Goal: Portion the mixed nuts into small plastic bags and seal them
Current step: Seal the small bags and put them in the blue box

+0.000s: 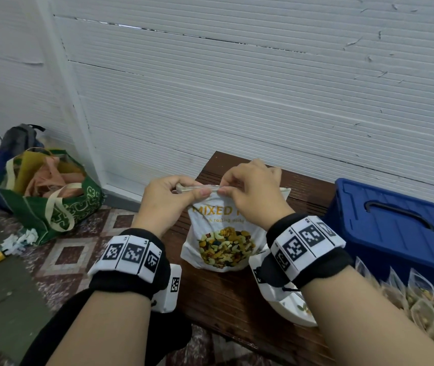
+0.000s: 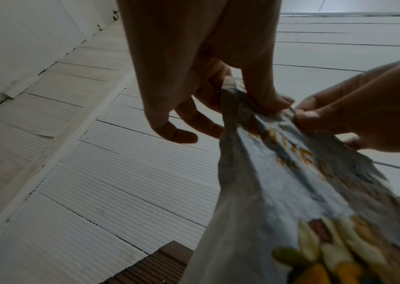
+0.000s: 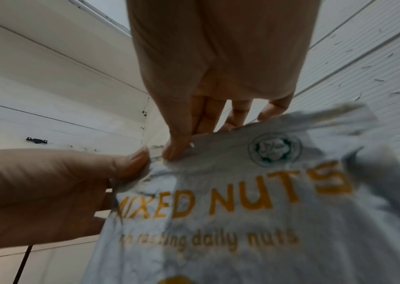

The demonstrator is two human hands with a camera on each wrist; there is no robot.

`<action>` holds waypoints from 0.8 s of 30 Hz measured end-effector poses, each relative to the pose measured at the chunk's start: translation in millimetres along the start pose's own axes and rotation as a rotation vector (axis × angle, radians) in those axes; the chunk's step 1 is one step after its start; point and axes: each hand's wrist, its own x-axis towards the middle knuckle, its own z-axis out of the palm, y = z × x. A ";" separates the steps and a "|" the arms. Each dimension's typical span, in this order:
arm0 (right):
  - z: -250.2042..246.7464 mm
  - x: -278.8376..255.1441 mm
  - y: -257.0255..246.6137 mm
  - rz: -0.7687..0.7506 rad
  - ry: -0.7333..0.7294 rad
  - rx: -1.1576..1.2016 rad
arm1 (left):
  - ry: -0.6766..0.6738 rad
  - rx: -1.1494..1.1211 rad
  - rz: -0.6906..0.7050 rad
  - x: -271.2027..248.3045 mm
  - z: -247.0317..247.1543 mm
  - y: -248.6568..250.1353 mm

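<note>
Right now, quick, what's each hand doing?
Left hand: pinching the top edge of the mixed nuts bag.
Right hand: pinching the same top edge.

Head view evenly lit, soft indoor light, faint shadows; straight wall (image 1: 263, 88) lines bow at frame edges. Left wrist view dim, left hand (image 2: 194, 76) backlit against pale wall. Right wrist view brighter; nut bag (image 3: 254, 201) lettering motion-blurred, soft toward lower corners.
</note>
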 end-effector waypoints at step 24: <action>-29.4 -26.8 54.9 0.114 0.028 0.250 | 0.035 0.075 0.045 1.3 -2.7 -8.0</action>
